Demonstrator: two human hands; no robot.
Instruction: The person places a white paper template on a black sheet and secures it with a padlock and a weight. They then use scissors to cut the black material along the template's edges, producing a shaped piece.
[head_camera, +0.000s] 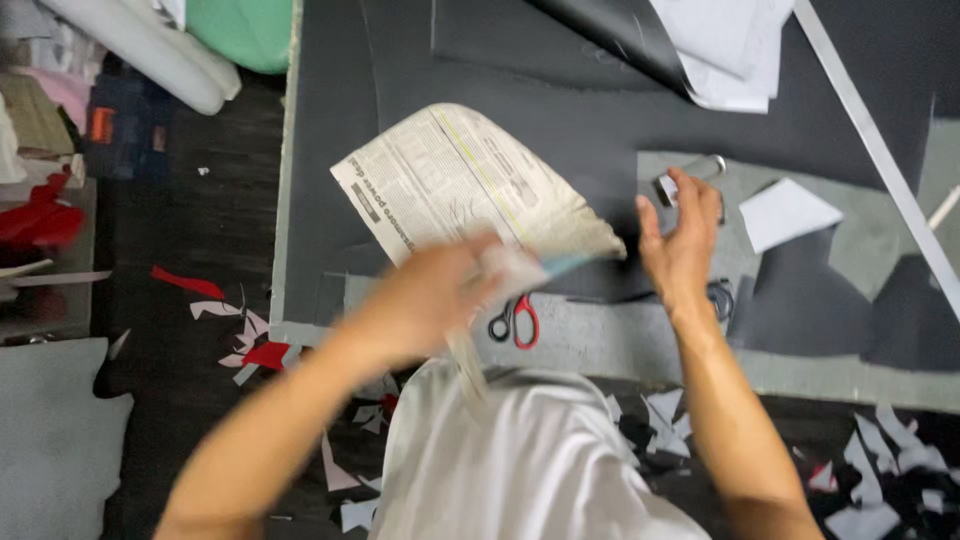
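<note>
Both hands work: left hand (440, 290) fingers pinch the newspaper sheet (470, 185); right hand (683, 240) fingers spread, empty, beside it.

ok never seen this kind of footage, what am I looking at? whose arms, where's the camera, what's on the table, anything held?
There is one picture, from a camera worn on a person's head, looking down at their own two bare arms; no machine is involved. The left hand is blurred with motion and grips a newspaper pattern piece, lifted over the table. The right hand is open, palm turned inward, over the grey fabric; it holds nothing that I can see. A small metal object lies just beyond its fingertips; what it is I cannot tell. The work table is covered in dark sheet material. Red-handled scissors lie near its front edge, and white paper sheets at the far side. Fabric scraps litter the floor.
</note>
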